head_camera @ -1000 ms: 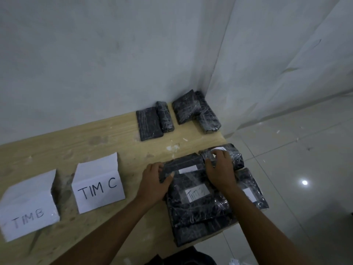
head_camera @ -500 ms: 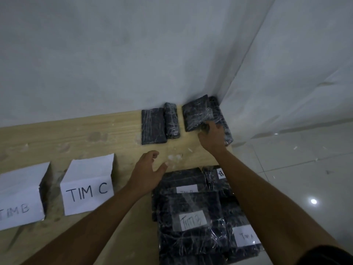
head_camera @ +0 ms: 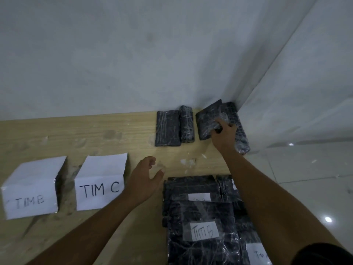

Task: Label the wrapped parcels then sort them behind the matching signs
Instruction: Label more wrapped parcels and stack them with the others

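The right hand (head_camera: 223,134) was stretched far forward, and its fingers were curled on the near edge of a flat black parcel wrapped in clear film (head_camera: 208,119), which carried no visible label. This parcel leaned a little against a longer black wrapped parcel (head_camera: 238,131) just to the right of that hand, in the corner of the white wall (head_camera: 133,64). The grip looked half closed; I could not tell if the parcel was already lifted. The left hand (head_camera: 147,178) hovered open and empty, fingers loosely spread, above the light wooden table (head_camera: 95,134).

Two more black unlabelled parcels (head_camera: 173,129) lay side by side to the left of the right hand. Near the right forearm lay the stack of black parcels with white paper labels (head_camera: 202,222), the top one reading "TIM B". To the left of the left hand stood the folded white paper sign "TIM C" (head_camera: 101,186), and further left the folded white paper sign "TIM B" (head_camera: 30,192).

In my judgement, the step was to fetch an unlabelled parcel. The film looked slippery, so the thumb should go under the edge. The neighbouring parcel should not be dragged along, and the parcel should be drawn back to the free table in front of the left hand.
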Available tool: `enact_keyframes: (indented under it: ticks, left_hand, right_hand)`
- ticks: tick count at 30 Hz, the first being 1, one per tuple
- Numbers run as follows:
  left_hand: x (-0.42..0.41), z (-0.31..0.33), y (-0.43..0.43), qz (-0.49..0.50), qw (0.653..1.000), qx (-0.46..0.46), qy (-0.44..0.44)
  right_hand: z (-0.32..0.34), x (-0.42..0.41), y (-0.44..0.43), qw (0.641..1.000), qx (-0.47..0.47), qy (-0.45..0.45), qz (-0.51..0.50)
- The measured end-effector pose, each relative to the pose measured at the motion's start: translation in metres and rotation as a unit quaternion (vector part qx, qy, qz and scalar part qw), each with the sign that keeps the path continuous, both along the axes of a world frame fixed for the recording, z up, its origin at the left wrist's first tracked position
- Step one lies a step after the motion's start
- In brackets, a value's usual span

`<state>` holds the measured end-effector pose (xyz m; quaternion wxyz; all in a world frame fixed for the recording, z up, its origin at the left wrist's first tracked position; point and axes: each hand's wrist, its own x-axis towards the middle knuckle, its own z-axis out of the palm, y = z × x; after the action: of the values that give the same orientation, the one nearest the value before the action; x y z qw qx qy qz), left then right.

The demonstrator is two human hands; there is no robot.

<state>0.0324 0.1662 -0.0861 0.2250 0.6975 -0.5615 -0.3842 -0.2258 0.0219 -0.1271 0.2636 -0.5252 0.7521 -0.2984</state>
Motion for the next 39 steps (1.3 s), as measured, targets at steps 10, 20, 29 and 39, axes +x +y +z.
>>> enact_keyframes:
  ticks: [10,20,29,39]
  left_hand:
    - [0.049,0.014,0.037,-0.007,0.999,-0.005,0.051]
    - [0.210,0.003,0.120,0.057,0.990,0.004,0.128]
    - [0.327,-0.034,0.206,0.022,0.986,0.104,0.128]
    - [0.397,-0.057,0.251,0.059,0.971,0.200,0.114]
  right_hand:
    - [0.055,0.049,0.097,0.986,-0.130,-0.088,0.060]
    - [0.063,0.210,0.235,0.977,0.017,-0.113,0.179]
    - [0.008,0.349,0.323,0.947,0.138,-0.128,0.262]
    - [-0.012,0.437,0.352,0.940,0.154,-0.098,0.288]
